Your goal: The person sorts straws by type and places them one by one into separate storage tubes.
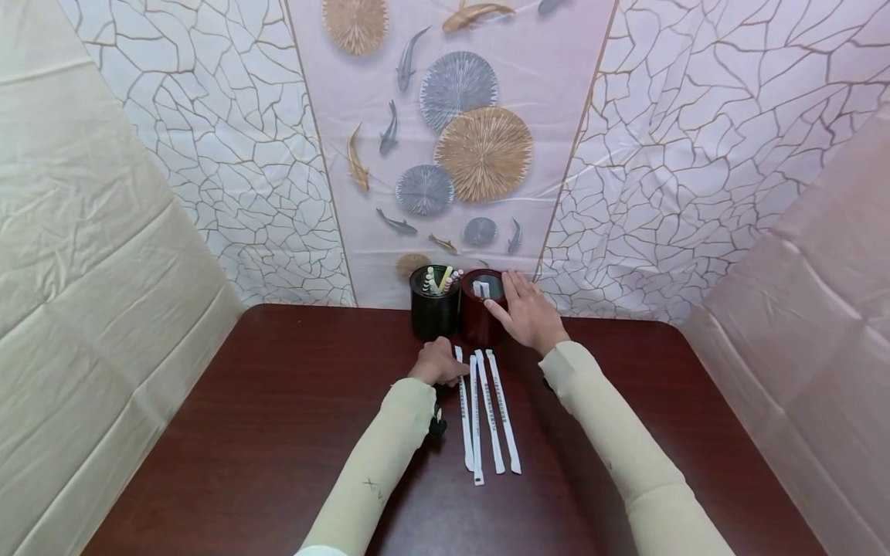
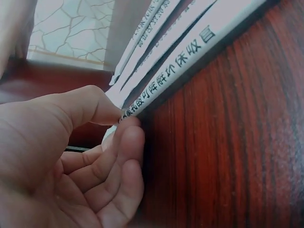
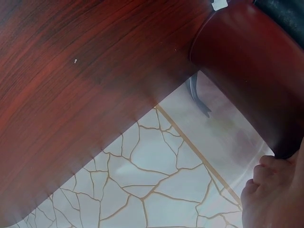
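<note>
Nearest on the reddish tabletop [image 1: 327,471], four white wrapped straws [image 1: 490,417] lie roughly side by side. The left hand [image 1: 440,361] has its grip pinching the leftmost straw [image 1: 467,432] near the far end. Just beyond, a black cup [image 1: 433,320] of coloured sticks [image 1: 446,279] stands beside a dark red cup [image 1: 480,326]. The right hand's grip [image 1: 531,313] is released, extended fingers resting at the red cup's rim. Behind rises a fish-patterned backdrop [image 1: 371,220].

The right hand [image 3: 275,190] touches a dark red cup [image 3: 249,66]
</note>
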Demonstrator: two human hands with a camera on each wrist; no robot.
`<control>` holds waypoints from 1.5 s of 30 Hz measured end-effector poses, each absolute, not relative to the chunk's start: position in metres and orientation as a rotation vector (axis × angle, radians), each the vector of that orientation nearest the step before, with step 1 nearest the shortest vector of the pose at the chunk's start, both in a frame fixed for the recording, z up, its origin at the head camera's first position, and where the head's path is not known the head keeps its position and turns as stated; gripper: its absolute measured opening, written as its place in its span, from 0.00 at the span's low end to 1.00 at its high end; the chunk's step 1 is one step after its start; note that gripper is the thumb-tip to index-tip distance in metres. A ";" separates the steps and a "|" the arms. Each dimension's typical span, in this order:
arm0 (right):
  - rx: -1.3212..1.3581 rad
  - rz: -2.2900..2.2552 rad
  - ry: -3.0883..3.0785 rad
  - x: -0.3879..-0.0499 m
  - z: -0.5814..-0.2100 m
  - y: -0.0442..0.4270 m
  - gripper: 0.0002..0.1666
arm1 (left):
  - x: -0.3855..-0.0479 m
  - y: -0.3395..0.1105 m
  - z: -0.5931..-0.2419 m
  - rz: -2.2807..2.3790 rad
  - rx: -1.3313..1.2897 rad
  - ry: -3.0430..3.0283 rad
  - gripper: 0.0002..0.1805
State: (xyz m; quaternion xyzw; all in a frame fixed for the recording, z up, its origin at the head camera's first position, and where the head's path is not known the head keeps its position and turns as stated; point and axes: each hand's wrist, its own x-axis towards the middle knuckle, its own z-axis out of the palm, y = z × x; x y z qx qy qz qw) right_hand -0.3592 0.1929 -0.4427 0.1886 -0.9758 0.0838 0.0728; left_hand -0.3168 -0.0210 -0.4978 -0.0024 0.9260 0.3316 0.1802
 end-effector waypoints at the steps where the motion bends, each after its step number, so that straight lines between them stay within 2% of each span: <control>1: 0.566 0.250 -2.933 -0.359 -0.442 0.193 0.54 | -0.317 -0.022 -0.498 0.952 -0.009 2.613 0.17; 12: 0.566 0.242 -2.941 -0.359 -0.443 0.190 0.54 | -0.303 -0.037 -0.490 1.094 0.065 2.642 0.18; 22: 0.580 0.231 -2.940 -0.358 -0.442 0.190 0.53 | -0.305 -0.053 -0.477 1.058 0.113 2.734 0.21; 37: 0.563 0.230 -2.933 -0.359 -0.443 0.191 0.53 | -0.295 -0.070 -0.437 1.096 0.244 2.843 0.20; 45: 0.575 0.239 -2.921 -0.360 -0.444 0.192 0.53 | -0.295 -0.077 -0.410 1.090 0.424 2.976 0.18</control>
